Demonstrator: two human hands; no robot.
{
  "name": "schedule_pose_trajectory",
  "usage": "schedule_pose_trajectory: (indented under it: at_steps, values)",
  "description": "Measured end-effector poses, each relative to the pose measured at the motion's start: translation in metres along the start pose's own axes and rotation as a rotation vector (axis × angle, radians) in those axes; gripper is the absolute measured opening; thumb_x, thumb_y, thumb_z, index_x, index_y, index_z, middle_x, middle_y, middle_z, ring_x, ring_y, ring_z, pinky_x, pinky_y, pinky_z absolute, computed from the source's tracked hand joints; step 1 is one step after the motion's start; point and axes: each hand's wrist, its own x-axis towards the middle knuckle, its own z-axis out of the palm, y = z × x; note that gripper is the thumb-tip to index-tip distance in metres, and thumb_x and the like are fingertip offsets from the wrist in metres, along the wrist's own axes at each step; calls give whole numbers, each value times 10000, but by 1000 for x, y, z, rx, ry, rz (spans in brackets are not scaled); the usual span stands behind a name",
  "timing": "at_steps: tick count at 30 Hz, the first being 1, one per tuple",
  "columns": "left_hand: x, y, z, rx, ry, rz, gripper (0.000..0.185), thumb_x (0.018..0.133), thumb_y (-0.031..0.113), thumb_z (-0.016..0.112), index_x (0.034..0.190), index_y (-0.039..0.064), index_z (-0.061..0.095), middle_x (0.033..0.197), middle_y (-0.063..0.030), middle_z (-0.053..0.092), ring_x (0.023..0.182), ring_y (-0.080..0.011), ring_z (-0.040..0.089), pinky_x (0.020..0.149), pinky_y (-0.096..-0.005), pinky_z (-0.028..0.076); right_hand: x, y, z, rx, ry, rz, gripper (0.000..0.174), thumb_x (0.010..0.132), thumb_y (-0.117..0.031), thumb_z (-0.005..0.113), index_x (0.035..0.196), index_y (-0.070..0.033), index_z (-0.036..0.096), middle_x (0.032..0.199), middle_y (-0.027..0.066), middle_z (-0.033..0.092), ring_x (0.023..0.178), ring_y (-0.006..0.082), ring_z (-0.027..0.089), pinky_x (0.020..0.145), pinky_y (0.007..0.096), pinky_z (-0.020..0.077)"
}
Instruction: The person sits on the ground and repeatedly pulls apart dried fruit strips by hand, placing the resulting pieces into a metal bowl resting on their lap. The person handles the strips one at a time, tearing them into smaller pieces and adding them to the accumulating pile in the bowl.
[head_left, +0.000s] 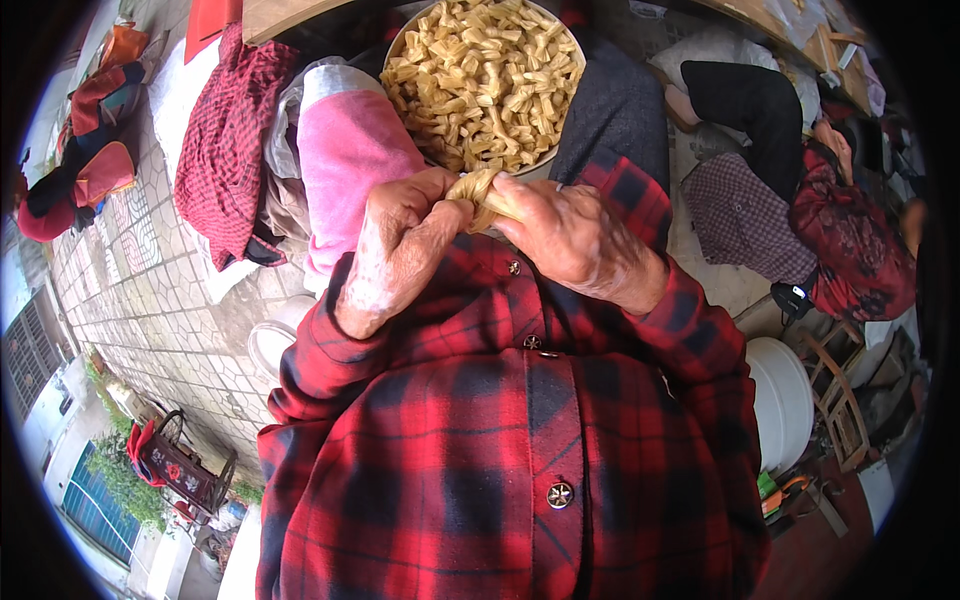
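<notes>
Between my two hands is a pale yellow strip of twisted, folded sheet (477, 196), which looks like tofu skin. My left hand (409, 240) pinches its left side with thumb and fingers. On the other side, my right hand (574, 232) grips the strip, its thumb and forefinger close to the fold. Just beyond the hands a round tub (582, 67) stands between my knees. It is heaped with many knotted pieces (487, 82) of the same yellow material. The strip's far ends are hidden by my fingers.
A pink towel (360, 142) covers my left thigh, beside a red checked cloth (232, 142). White lidded buckets (780, 405) stand by my right side. A wooden table edge (289, 19) is ahead. Other people (855, 232) sit right and far left. A wooden chair (840, 397) lies right.
</notes>
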Motion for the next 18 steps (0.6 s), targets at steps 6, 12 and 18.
schedule_pose_trajectory:
  at_steps: [6,12,18]
  values:
    - [1,0,4,-127,-21,-38,197,901,44,472,980,-63,617,768,-31,618,672,-50,547,587,-196,431,-6,-14,1,447,121,469,388,821,-23,658,1149,19,455,812,150,636,701,247,663,578,312,518]
    - [5,-13,9,174,15,114,195,859,-22,505,1003,-37,637,744,-40,631,624,-52,530,553,-192,408,-11,-12,30,500,266,477,243,844,-23,620,1055,15,507,748,152,631,649,302,651,542,354,498]
    - [12,-31,15,465,143,290,184,797,-26,549,951,-10,649,679,-109,611,581,-146,578,534,-271,444,-18,-6,37,447,220,492,171,845,-4,593,1003,20,531,701,146,604,612,300,627,514,356,468]
